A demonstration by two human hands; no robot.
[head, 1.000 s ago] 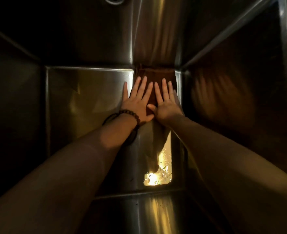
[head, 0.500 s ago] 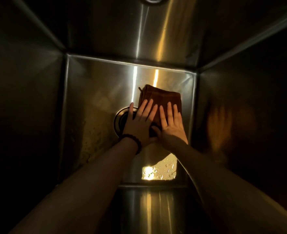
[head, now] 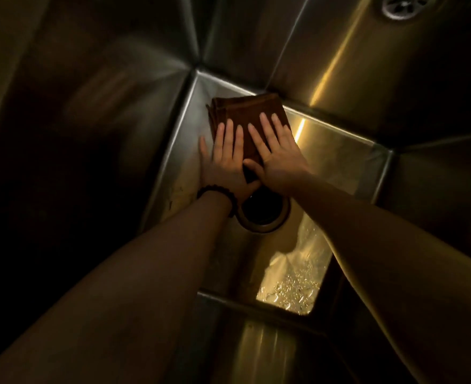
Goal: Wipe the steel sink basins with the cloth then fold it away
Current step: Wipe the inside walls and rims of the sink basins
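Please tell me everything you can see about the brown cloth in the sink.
The cloth is dark brown, looks like soft woven fabric, and is folded into a thick, roughly square pad with stacked layers showing at its left edge. It lies flat on the basin floor, its far edge at the back wall, near the far left corner. The left hand and right hand press on it with open, flat fingers. The drain lies just behind the hands.

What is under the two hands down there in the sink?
A folded brown cloth lies under the left hand and right hand, flat on the sink floor. The steel beneath the cloth is hidden.
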